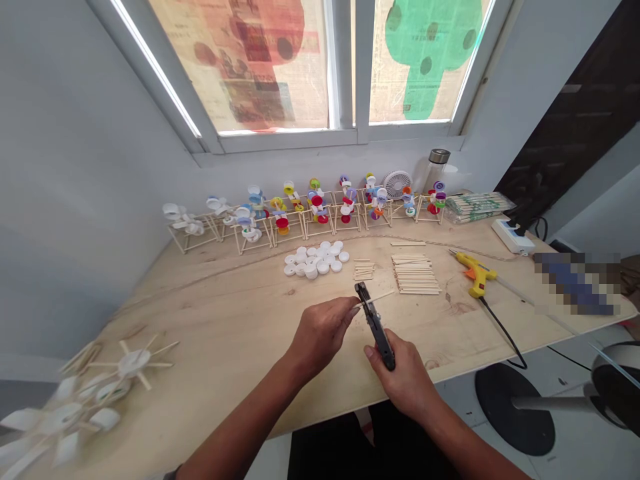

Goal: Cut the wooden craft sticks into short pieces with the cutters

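Note:
My left hand [324, 332] pinches one end of a thin wooden stick [384, 296] over the middle of the table. My right hand [407, 373] is wrapped round a dark pliers-like tool [376, 327], its head pointing away from me. The stick crosses the tool's jaws, and its free end juts out to the right. Whether the jaws grip the stick, I cannot tell. Just beyond lie a few short cut sticks [364, 270], a row of longer sticks [416, 273] and a cluster of white bottle caps [316, 259].
Along the wall stand several stick frames with coloured cap wheels [317, 210], a small fan [397, 185] and a bottle [437, 170]. To the right are a yellow glue gun [475, 273] with its cord and a power strip [513, 237]. Stick-and-cap wheels [134, 363] lie at left.

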Motion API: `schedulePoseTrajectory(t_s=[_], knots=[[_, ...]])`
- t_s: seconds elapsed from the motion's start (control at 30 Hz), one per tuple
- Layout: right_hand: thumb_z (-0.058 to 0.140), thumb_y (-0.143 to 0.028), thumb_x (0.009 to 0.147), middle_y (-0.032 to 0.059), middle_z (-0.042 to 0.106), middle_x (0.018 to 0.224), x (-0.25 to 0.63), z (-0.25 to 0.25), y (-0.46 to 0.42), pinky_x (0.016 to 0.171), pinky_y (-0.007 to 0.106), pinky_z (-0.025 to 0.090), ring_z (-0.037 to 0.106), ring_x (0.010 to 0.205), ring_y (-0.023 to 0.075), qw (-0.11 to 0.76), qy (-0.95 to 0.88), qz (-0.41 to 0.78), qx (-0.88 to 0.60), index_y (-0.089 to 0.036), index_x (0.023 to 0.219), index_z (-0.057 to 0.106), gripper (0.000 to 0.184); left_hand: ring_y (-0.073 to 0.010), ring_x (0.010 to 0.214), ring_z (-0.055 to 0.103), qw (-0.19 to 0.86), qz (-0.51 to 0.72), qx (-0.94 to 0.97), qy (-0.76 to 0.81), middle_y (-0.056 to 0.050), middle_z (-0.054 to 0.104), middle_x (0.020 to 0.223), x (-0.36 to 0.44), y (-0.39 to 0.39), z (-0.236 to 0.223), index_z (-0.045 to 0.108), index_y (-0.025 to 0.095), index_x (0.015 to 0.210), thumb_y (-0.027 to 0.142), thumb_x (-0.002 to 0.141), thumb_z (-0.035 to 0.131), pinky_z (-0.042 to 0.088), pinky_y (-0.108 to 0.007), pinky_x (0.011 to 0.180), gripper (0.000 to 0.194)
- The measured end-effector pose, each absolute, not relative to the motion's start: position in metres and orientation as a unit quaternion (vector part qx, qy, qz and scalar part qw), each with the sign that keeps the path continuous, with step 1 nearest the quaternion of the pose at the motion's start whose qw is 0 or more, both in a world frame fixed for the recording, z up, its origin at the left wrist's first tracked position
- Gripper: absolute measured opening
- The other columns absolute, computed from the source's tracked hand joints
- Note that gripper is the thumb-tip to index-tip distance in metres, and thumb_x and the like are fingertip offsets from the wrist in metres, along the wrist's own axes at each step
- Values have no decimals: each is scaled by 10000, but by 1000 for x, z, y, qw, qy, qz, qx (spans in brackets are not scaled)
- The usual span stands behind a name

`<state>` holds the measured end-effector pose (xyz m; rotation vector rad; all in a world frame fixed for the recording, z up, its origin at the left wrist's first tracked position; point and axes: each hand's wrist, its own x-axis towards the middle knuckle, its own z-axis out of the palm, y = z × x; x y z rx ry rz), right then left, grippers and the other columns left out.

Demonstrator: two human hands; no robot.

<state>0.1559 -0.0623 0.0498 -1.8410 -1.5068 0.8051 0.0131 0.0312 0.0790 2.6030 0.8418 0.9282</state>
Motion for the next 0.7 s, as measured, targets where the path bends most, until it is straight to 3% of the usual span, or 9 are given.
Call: schedulePoseTrajectory(t_s=[0.17, 0.3, 0.7], knots=[[467, -362, 812, -11, 554, 582, 156, 50, -59, 532, 236, 360, 537, 552, 159, 320, -567, 307, -694, -213, 679, 428, 203, -102, 582, 532, -3, 375, 872, 314, -19, 585, 664, 19, 28, 66, 556, 142, 1006, 192, 879, 428, 394, -196, 541, 187], [486, -349, 800, -13, 583, 621, 158, 55, -60, 549, 242, 367, 556, 574, 164, 318, -574, 316, -685, -211, 748, 462, 150, -86, 508, 449, -76, 400, 864, 297, 16, 501, 571, 21, 28, 64, 558, 137, 942, 152, 859, 463, 322, -194, 481, 127], [485, -326, 794, -14, 579, 629, 162, 58, -65, 553, 250, 355, 560, 580, 181, 292, -596, 261, -701, -210, 826, 479, 120, -86, 474, 421, -31, 387, 878, 281, 29, 463, 527, 16, 23, 66, 561, 136, 925, 170, 878, 414, 306, -196, 475, 159]])
